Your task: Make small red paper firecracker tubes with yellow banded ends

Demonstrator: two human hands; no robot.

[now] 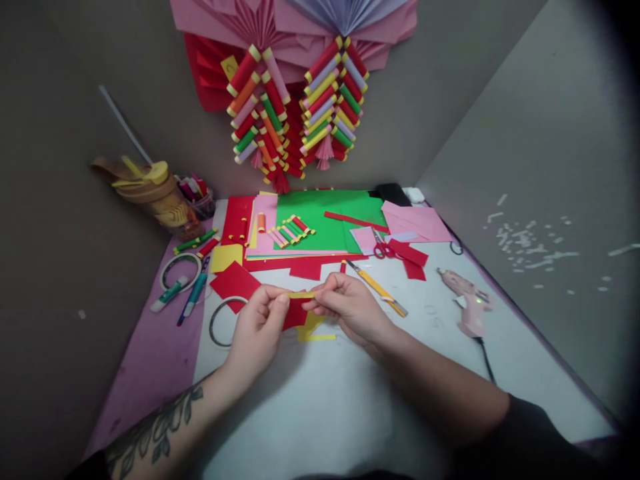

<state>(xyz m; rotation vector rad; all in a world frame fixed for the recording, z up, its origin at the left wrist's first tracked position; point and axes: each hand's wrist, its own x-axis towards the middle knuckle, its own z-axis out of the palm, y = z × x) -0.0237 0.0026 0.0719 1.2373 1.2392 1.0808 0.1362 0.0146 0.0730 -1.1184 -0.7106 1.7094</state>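
Between my fingertips a narrow yellow paper strip [302, 295] is stretched level. My left hand [261, 325] pinches its left end with thumb and forefinger. At the other end my right hand [354, 308] is closed on the strip, with the fingertips partly hidden. A piece of red paper [294, 315] shows just below the strip; I cannot tell whether the two are joined. Yellow paper scraps [316, 331] lie on the table beneath my hands. Beside my left wrist is a roll of tape [212, 327]. A yellow craft knife [383, 290] lies beyond my right hand.
Small paper rolls [290, 231] rest on stacked green paper [325, 207]. Red-handled scissors [383, 248] lie near pink paper [415, 221]. A glue gun [465, 300] with a cord sits right. Left stand a cup [167, 200] and glue pens [170, 293]. Paper firecracker garlands [330, 93] hang ahead.
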